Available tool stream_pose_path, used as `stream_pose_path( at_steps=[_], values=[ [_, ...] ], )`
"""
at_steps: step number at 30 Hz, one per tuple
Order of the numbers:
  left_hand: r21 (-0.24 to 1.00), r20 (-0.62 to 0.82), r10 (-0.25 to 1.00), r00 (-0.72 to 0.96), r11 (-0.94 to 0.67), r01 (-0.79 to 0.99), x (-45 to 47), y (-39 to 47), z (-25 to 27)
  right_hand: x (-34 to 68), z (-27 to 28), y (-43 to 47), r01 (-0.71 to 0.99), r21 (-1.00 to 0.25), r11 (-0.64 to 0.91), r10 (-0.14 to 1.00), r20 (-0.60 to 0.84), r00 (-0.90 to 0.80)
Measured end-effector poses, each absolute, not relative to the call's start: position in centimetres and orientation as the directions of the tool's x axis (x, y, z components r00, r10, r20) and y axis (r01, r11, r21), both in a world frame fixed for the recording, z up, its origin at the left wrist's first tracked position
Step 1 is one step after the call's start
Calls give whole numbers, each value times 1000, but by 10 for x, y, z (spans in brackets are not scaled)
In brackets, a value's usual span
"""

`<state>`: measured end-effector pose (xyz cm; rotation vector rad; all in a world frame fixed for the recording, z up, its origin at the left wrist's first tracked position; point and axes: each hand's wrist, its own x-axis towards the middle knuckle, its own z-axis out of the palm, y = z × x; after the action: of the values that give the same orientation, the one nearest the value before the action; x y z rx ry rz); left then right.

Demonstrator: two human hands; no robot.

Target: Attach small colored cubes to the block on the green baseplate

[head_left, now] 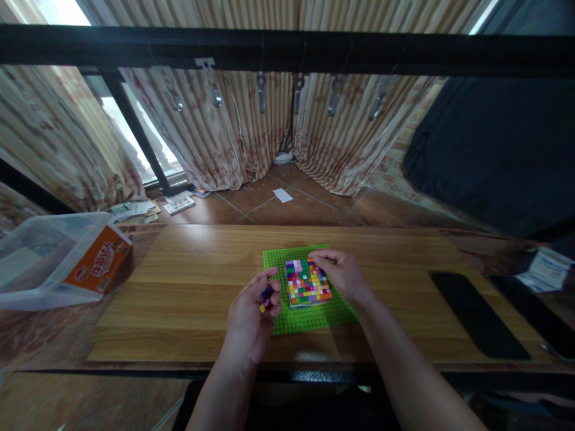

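On the wooden table lies a green studded baseplate (294,323). A square block of many small coloured bricks (309,282) stands on its middle. My left hand (256,305) is left of this block, palm up, its fingers curled around several loose toy bricks (266,293), blue, yellow and purple among them. At the block's far right corner, my right hand (344,274) has thumb and index finger pressed together on an orange toy brick (310,260). The fingers partly hide that corner, so I cannot tell whether the brick is attached.
A clear plastic bin (58,257) with an orange label stands on the left. Two dark flat objects lie on the right, one of them a black slab (478,314). A black bar (287,51) with hanging metal hooks crosses above the table (188,287); curtains (242,131) hang behind.
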<state>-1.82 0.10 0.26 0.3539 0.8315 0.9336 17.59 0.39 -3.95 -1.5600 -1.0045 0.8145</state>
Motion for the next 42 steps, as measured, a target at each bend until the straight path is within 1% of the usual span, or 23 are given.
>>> stream_pose_path(
  at_steps=[2,4,15,18,21,23,24,26,28,30,31,33,35,38,42],
  values=[
    [599,-474,819,323,569,-563,-18,1,2,175,-38,5,136,-983,-119,911,-54,408],
    [599,-472,819,325,569,-563,-18,1,2,174,-37,6,109,-985,-134,911,-79,404],
    [590,-491,811,319,579,-563,-14,0,1,171,-40,7,131,-985,-112,911,-49,410],
    [564,-518,799,306,588,-580,-12,1,3,171,-41,6,112,-989,-100,913,-46,406],
    [505,-557,772,306,607,-613,-9,1,7,171,-44,4,58,-995,-87,920,-58,387],
    [463,-569,761,312,610,-643,-8,1,9,171,-43,3,67,-997,-45,913,-14,408],
    [447,-565,762,316,605,-659,-8,1,10,171,-41,2,103,-995,-12,897,35,440],
    [425,-540,772,335,593,-684,-9,1,12,170,-35,-1,215,-975,62,845,166,508],
    [407,-511,779,363,591,-696,-10,0,13,164,-25,-6,319,-938,134,801,292,522],
    [383,-493,780,386,593,-709,-11,0,14,155,-13,-14,385,-899,209,821,376,431],
    [369,-485,783,391,588,-720,-11,0,15,149,-8,-18,405,-881,243,853,393,344],
    [340,-469,790,395,574,-745,-12,0,16,137,-1,-27,433,-850,302,908,394,140],
    [317,-447,799,402,562,-764,-13,-1,17,126,2,-34,467,-820,331,925,379,10],
    [303,-410,809,421,556,-774,-14,-2,18,114,3,-38,537,-787,304,935,354,-11],
    [295,-380,818,432,550,-781,-13,-2,17,108,2,-37,578,-780,239,958,287,-8]
  ],
)
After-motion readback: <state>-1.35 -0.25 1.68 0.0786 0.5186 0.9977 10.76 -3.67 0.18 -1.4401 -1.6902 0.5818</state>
